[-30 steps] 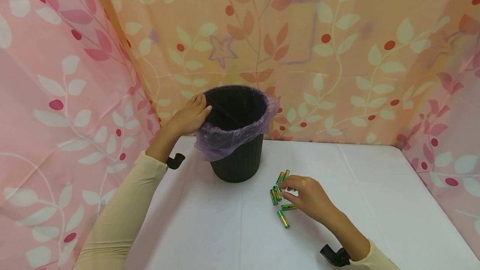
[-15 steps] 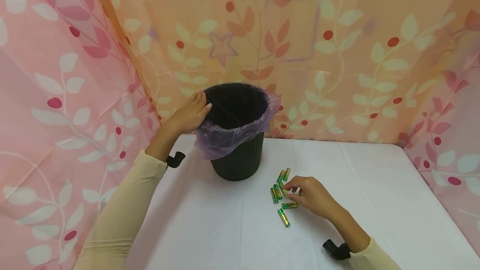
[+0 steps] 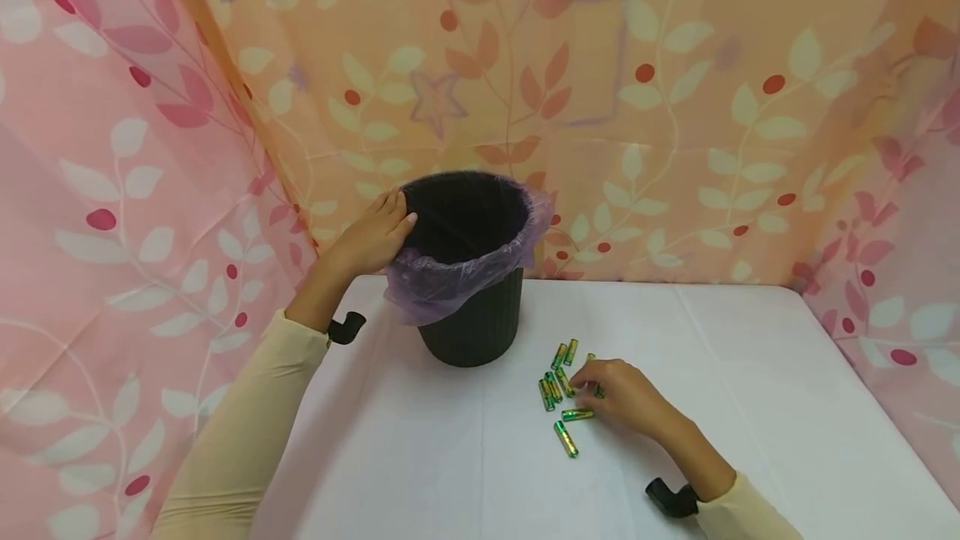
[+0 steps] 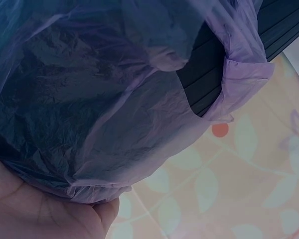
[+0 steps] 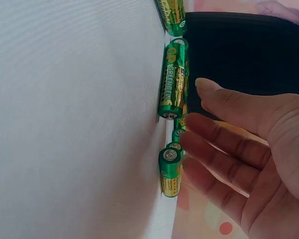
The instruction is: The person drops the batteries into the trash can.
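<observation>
A black trash can [image 3: 472,323] stands on the table, a thin purple trash bag [image 3: 450,277] folded over its rim. My left hand [image 3: 372,236] grips the can's left rim through the bag. In the left wrist view, part of the palm shows against the bag. Several green and gold batteries [image 3: 566,438] lie loosely grouped right of the can. Over the right side of this group hovers my right hand [image 3: 626,397]. In the right wrist view, its thumb and loosely bent fingers stand apart beside a battery [image 5: 171,82], with nothing between them. The hand partly hides some batteries in the head view.
A white cloth covers the table [image 3: 420,457]. Behind it hangs an orange floral curtain [image 3: 675,148], close to the can's back. Pink floral cloth [image 3: 112,273] closes the left side, and more hangs at the right. Black mounts [image 3: 671,498] sit on both wrists.
My right hand has drawn slightly right and its fingertips have come off the middle batteries, so more of them show. The left hand stays on the can's rim.
</observation>
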### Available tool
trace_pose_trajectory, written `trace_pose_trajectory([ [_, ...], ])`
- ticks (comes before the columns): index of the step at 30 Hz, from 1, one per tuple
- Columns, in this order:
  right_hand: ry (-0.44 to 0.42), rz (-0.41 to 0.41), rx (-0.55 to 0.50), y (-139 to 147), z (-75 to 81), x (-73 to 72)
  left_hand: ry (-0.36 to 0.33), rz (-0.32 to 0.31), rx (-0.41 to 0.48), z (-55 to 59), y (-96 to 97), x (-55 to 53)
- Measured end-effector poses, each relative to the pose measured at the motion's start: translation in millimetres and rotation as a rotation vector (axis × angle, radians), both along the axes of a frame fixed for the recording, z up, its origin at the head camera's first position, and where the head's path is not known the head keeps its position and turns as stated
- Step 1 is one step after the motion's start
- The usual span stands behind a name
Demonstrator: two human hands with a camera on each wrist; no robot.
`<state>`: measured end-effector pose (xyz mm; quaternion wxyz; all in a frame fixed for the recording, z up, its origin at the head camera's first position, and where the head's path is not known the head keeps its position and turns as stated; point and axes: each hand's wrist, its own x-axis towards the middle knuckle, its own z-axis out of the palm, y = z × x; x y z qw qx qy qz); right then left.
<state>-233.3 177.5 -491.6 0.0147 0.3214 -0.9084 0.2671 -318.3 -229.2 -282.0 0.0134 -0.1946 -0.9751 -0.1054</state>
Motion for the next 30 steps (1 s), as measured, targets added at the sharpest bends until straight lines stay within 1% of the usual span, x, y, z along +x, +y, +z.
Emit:
trace_pose_trajectory([
  [7, 0.01, 0.003, 0.055, -3.3, -1.8, 2.5, 0.006, 0.001, -0.001, -0.4, -0.9, 1.6],
  [15, -0.046, -0.01, 0.105, -6.7, -2.6, 6.2, 0.012, 0.002, 0.015, -0.3, -1.0, 2.3],
  [19, -0.05, -0.011, 0.122, -8.8, -1.2, 9.1, 0.007, 0.001, 0.008, -0.1, -1.2, 1.7],
  [26, -0.028, 0.012, 0.14, -10.0, -1.1, 9.1, 0.008, 0.008, 0.017, 0.2, -1.5, 1.0],
  [30, -0.01, 0.034, 0.15, -8.2, -4.0, 9.5, 0.017, 0.013, 0.037, -4.7, -0.5, 0.9],
])
